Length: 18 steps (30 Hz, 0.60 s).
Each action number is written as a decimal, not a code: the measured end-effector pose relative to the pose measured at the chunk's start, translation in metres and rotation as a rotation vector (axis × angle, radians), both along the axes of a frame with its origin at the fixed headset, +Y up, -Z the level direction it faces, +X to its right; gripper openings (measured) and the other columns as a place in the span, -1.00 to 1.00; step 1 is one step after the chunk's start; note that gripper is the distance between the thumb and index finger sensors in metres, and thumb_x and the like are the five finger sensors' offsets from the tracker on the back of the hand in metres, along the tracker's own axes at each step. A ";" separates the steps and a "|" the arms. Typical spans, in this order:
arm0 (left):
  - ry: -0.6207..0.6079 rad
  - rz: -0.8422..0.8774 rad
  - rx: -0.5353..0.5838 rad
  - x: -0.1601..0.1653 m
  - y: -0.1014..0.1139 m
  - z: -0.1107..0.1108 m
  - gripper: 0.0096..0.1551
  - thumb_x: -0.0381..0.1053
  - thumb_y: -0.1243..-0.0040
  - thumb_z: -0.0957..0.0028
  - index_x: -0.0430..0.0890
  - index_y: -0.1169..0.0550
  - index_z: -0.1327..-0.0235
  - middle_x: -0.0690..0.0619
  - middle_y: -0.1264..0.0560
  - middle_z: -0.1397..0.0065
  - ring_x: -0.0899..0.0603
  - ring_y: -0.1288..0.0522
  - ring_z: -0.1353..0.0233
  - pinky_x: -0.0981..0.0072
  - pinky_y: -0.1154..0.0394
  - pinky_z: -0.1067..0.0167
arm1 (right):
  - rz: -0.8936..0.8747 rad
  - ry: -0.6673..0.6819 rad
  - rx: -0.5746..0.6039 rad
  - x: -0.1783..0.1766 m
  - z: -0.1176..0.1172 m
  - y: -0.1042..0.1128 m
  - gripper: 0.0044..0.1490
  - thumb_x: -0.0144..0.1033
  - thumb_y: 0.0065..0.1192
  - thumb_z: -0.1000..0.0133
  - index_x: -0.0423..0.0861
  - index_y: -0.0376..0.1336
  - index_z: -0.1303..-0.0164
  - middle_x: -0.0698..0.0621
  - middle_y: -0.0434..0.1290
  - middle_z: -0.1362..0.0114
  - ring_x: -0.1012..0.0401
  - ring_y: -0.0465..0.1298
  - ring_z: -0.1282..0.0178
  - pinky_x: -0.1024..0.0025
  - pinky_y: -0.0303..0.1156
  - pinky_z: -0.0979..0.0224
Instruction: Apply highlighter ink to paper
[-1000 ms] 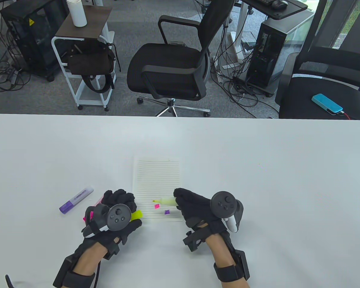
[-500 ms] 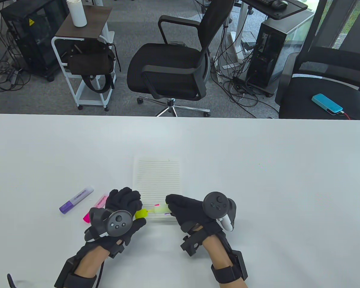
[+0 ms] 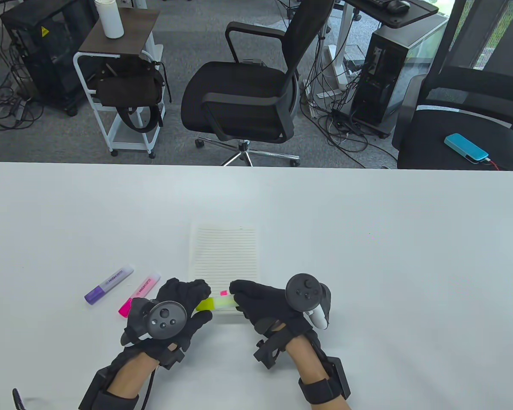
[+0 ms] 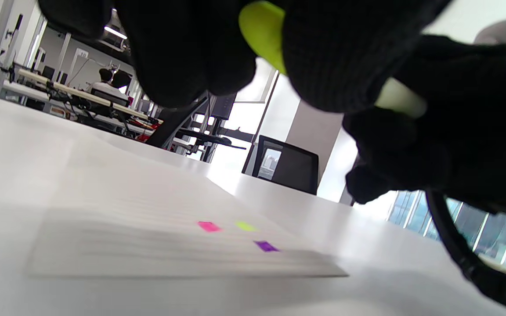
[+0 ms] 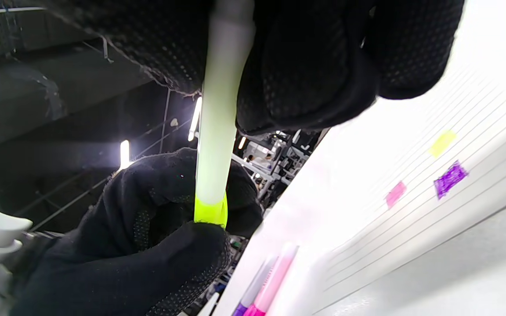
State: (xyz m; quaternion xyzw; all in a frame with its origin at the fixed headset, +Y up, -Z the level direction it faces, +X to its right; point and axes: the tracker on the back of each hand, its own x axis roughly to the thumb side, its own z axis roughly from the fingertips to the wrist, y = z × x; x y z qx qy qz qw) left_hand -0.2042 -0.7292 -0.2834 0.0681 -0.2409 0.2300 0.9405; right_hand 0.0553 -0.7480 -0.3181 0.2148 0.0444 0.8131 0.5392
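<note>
A lined paper (image 3: pixel 224 254) lies on the white table (image 3: pixel 367 222). It bears a small pink mark (image 3: pixel 223 293), and the wrist views also show a yellow mark (image 5: pixel 442 142) and a purple mark (image 5: pixel 450 179). My right hand (image 3: pixel 236 294) grips the pale barrel of the yellow highlighter (image 3: pixel 225 302) just above the paper's near edge. My left hand (image 3: pixel 203 301) pinches its bright yellow cap (image 3: pixel 205 304), which sits on the barrel's end (image 5: pixel 211 210). In the left wrist view the cap (image 4: pixel 262 30) shows between my fingers.
A purple highlighter (image 3: pixel 109 284) and a pink highlighter (image 3: pixel 139 294) lie capped on the table left of my left hand. Office chairs and computer cases stand beyond the table's far edge.
My right hand drew the yellow highlighter left and nearer, off the paper. My left hand moved right with the cap. Cap and barrel now meet between the two hands.
</note>
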 end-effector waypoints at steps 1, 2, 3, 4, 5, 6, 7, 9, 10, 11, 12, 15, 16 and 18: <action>-0.008 0.068 -0.036 -0.003 -0.001 -0.002 -0.27 0.14 -0.43 0.12 0.02 -0.40 -0.30 -0.01 -0.55 -0.30 -0.13 -0.68 -0.13 -0.33 -0.43 -0.32 | -0.020 0.013 -0.004 0.000 0.000 0.000 -0.50 -0.22 0.35 -0.10 -0.08 0.43 -0.23 -0.18 0.62 -0.07 -0.04 0.63 0.19 -0.18 0.46 -0.22; -0.026 0.116 -0.056 -0.005 -0.003 -0.003 -0.27 0.17 -0.43 0.12 0.03 -0.40 -0.31 0.02 -0.58 -0.25 -0.08 -0.70 -0.04 -0.30 -0.47 -0.28 | -0.025 0.023 -0.011 -0.001 0.000 0.000 -0.50 -0.22 0.35 -0.10 -0.08 0.43 -0.23 -0.18 0.62 -0.07 -0.04 0.63 0.18 -0.18 0.46 -0.22; -0.039 0.175 -0.087 -0.006 -0.005 -0.005 -0.24 0.22 -0.42 0.12 0.04 -0.41 -0.33 0.05 -0.59 -0.20 -0.04 -0.71 0.03 -0.27 -0.51 -0.24 | -0.027 0.051 -0.019 -0.003 0.000 -0.001 -0.50 -0.23 0.35 -0.10 -0.07 0.43 -0.24 -0.18 0.62 -0.08 -0.04 0.63 0.17 -0.19 0.46 -0.23; -0.054 0.207 -0.105 -0.006 -0.007 -0.005 -0.23 0.26 -0.41 0.13 0.04 -0.43 -0.33 0.08 -0.62 -0.15 -0.01 -0.72 0.10 -0.23 -0.55 -0.20 | -0.028 0.077 -0.019 -0.006 0.001 -0.001 -0.50 -0.23 0.35 -0.10 -0.07 0.43 -0.24 -0.18 0.62 -0.09 -0.05 0.62 0.16 -0.19 0.45 -0.24; -0.060 0.222 -0.105 -0.005 -0.008 -0.005 -0.25 0.30 -0.40 0.13 0.04 -0.46 -0.30 0.11 -0.64 -0.11 0.03 -0.73 0.16 -0.18 -0.59 -0.15 | -0.024 0.094 -0.016 -0.009 0.002 -0.001 -0.50 -0.24 0.35 -0.10 -0.06 0.43 -0.25 -0.18 0.62 -0.10 -0.06 0.63 0.15 -0.19 0.45 -0.24; -0.071 0.236 -0.103 -0.002 -0.010 -0.005 -0.27 0.32 -0.39 0.14 0.05 -0.50 -0.27 0.12 -0.66 -0.08 0.05 -0.74 0.21 -0.13 -0.63 -0.10 | -0.014 0.128 -0.019 -0.014 0.003 -0.002 -0.49 -0.25 0.36 -0.10 -0.06 0.42 -0.26 -0.18 0.61 -0.12 -0.06 0.62 0.14 -0.20 0.44 -0.25; -0.076 0.239 -0.105 0.001 -0.011 -0.004 -0.29 0.34 -0.38 0.14 0.04 -0.54 -0.23 0.14 -0.69 -0.04 0.08 -0.74 0.26 -0.08 -0.66 -0.05 | -0.008 0.146 -0.018 -0.017 0.004 -0.002 -0.49 -0.25 0.36 -0.10 -0.06 0.41 -0.27 -0.18 0.61 -0.13 -0.07 0.62 0.12 -0.21 0.44 -0.26; -0.034 0.233 -0.092 0.000 -0.015 -0.004 -0.28 0.39 -0.38 0.18 0.01 -0.58 -0.15 0.16 -0.71 0.00 0.14 -0.74 0.35 0.02 -0.71 0.05 | 0.041 0.149 0.015 -0.021 0.006 -0.004 -0.48 -0.27 0.36 -0.09 -0.09 0.40 -0.27 -0.18 0.61 -0.14 -0.08 0.62 0.11 -0.22 0.43 -0.26; -0.037 0.240 -0.106 -0.001 -0.017 -0.005 -0.28 0.41 -0.36 0.18 0.03 -0.59 -0.14 0.17 -0.72 0.01 0.17 -0.72 0.40 0.07 -0.73 0.09 | 0.054 0.157 0.019 -0.021 0.006 -0.005 -0.48 -0.27 0.36 -0.09 -0.08 0.40 -0.27 -0.17 0.61 -0.14 -0.08 0.62 0.10 -0.21 0.44 -0.27; -0.028 0.269 -0.127 -0.002 -0.019 -0.006 -0.29 0.42 -0.37 0.19 0.03 -0.61 -0.12 0.17 -0.73 0.02 0.18 -0.72 0.42 0.09 -0.73 0.13 | 0.053 0.164 0.010 -0.022 0.006 -0.005 -0.48 -0.27 0.36 -0.09 -0.09 0.40 -0.27 -0.16 0.61 -0.15 -0.08 0.62 0.10 -0.21 0.43 -0.27; -0.015 0.283 -0.146 -0.003 -0.019 -0.007 -0.30 0.42 -0.37 0.20 0.04 -0.62 -0.11 0.17 -0.73 0.02 0.18 -0.71 0.44 0.10 -0.74 0.14 | 0.039 0.160 0.005 -0.023 0.007 -0.006 -0.47 -0.28 0.36 -0.09 -0.10 0.40 -0.27 -0.18 0.60 -0.14 -0.09 0.62 0.10 -0.22 0.43 -0.27; -0.008 0.319 -0.200 -0.006 -0.020 -0.010 -0.34 0.38 -0.36 0.21 0.04 -0.67 -0.06 0.13 -0.75 0.01 0.18 -0.70 0.49 0.10 -0.75 0.18 | 0.066 0.155 0.030 -0.027 0.008 -0.006 -0.47 -0.28 0.35 -0.09 -0.12 0.39 -0.27 -0.18 0.60 -0.14 -0.08 0.62 0.11 -0.22 0.43 -0.27; -0.009 0.320 -0.224 -0.006 -0.021 -0.011 -0.34 0.37 -0.35 0.21 0.02 -0.68 -0.05 0.11 -0.76 0.01 0.18 -0.70 0.49 0.09 -0.75 0.18 | 0.072 0.157 0.032 -0.027 0.008 -0.006 -0.47 -0.28 0.34 -0.09 -0.13 0.39 -0.27 -0.18 0.60 -0.13 -0.08 0.62 0.12 -0.22 0.43 -0.27; -0.017 0.312 -0.259 -0.007 -0.022 -0.012 -0.35 0.35 -0.34 0.19 -0.02 -0.69 -0.03 0.10 -0.76 0.03 0.17 -0.69 0.50 0.08 -0.74 0.17 | 0.086 0.160 0.036 -0.030 0.009 -0.007 -0.47 -0.28 0.34 -0.10 -0.13 0.38 -0.28 -0.19 0.60 -0.14 -0.08 0.62 0.12 -0.22 0.43 -0.27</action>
